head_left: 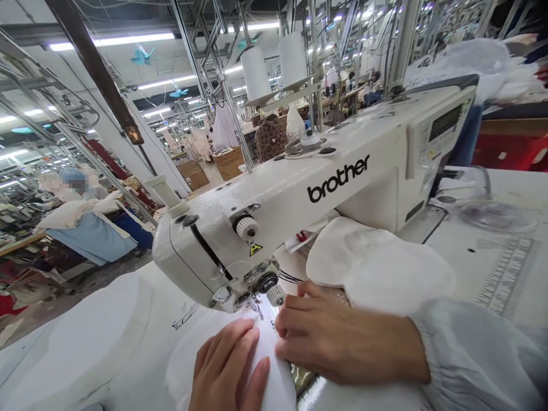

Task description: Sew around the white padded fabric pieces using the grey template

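Note:
A white piece of fabric [276,385] lies under the needle area of a white brother sewing machine [282,194]. My left hand [226,362] rests on this fabric in front of the presser foot [258,309], its fingers stretched out and lying flat, the thumb a little apart. Just right of the foot, my right hand [334,334] has its fingers curled together at the fabric's right edge and seems to pinch it; the fingertips are partly hidden. Another white fabric piece [381,268] lies bunched beyond my right hand, under the machine's arm.
A printed ruler scale [507,277] marks the white table at the right. White fabric [103,342] spreads over the left side. Two thread cones [256,74] stand above the machine. A co-worker [79,182] sits far left. White bundles [471,65] are piled at the back right.

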